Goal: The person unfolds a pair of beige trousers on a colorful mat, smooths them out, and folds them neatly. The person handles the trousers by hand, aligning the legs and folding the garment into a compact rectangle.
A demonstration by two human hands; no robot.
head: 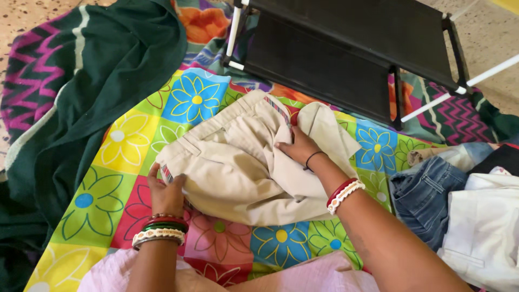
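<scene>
Across the middle of the frame we are folding beige trousers (238, 167) on the flowered sheet (124, 140): our left hand (166, 194) is pinching the waistband edge, our right hand (297, 147) is pressing flat; keeping seams aligned and smoothing outward should be giving a neat fold.

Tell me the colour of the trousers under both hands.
Beige trousers, with a striped inner waistband; head view.

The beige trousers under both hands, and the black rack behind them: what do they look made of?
Beige trousers: likely woven cotton twill, matte; soft folds, stitched waistband with striped lining. The left hand grips the waistband edge, the right hand presses the cloth. Black rack: taut matte black shelves, probably fabric, on white tubes with black corner joints, plastic or painted metal; cannot tell.
</scene>
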